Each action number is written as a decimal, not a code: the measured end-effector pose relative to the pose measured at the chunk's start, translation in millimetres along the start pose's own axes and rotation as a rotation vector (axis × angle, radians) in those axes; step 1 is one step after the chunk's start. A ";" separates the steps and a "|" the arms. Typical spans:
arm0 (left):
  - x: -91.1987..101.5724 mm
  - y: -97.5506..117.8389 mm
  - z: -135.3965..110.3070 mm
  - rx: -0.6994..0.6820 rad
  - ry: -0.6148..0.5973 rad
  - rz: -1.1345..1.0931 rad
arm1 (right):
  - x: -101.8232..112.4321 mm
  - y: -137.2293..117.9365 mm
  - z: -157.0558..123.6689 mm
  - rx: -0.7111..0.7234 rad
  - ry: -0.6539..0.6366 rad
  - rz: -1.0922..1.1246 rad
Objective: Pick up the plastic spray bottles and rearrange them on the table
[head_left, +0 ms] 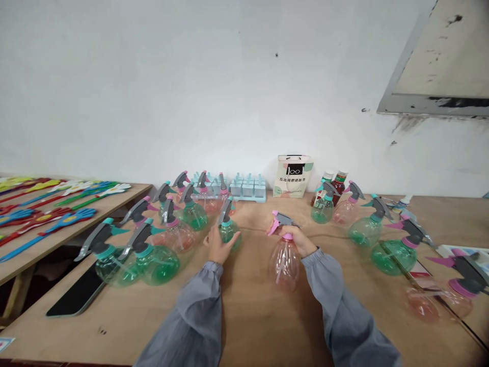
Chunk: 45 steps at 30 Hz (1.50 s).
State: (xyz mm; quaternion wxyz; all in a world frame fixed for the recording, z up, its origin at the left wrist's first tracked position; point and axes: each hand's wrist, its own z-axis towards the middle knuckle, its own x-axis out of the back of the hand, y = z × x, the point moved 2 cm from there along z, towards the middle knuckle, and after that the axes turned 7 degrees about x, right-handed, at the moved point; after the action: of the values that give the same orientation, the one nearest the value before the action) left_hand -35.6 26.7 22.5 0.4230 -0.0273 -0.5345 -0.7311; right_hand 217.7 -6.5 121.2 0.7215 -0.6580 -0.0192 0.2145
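My right hand (pixel 301 240) is closed around the neck and trigger head of a pink spray bottle (pixel 284 265), which stands upright in front of me. Its head is grey with a pink nozzle and trigger. My left hand (pixel 220 247) is close behind a green spray bottle (pixel 230 232) with a grey head; thumb and fingers are spread apart, and whether they touch it I cannot tell. More spray bottles stand on both sides: a green one (pixel 158 265) and a pink one (pixel 181 236) at left, a green one (pixel 395 256) and a tilted pink one (pixel 460 298) at right.
A phone (pixel 74 295) lies at the table's left. Along the wall are light-blue popsicle molds (pixel 247 189), a printed paper bag (pixel 292 177) and a red-brown bottle (pixel 338 184). Colourful hand-shaped items (pixel 72 220) cover a separate left table.
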 end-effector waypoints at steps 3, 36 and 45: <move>0.1 0.2 -0.1 -0.003 -0.009 0.004 | -1.2 1.5 2.0 0.040 0.035 0.026; 1.8 3.6 -0.8 0.008 -0.023 -0.014 | -6.2 -2.1 -0.7 -0.029 0.059 -0.031; 3.3 5.4 -1.1 0.019 -0.041 -0.016 | 3.2 -5.7 -3.6 0.098 0.297 -0.089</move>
State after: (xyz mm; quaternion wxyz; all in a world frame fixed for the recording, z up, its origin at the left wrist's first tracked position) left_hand -33.8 23.4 27.8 0.4063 -0.0338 -0.5503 -0.7287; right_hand 223.3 -9.0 125.4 0.7565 -0.6450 0.0690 0.0833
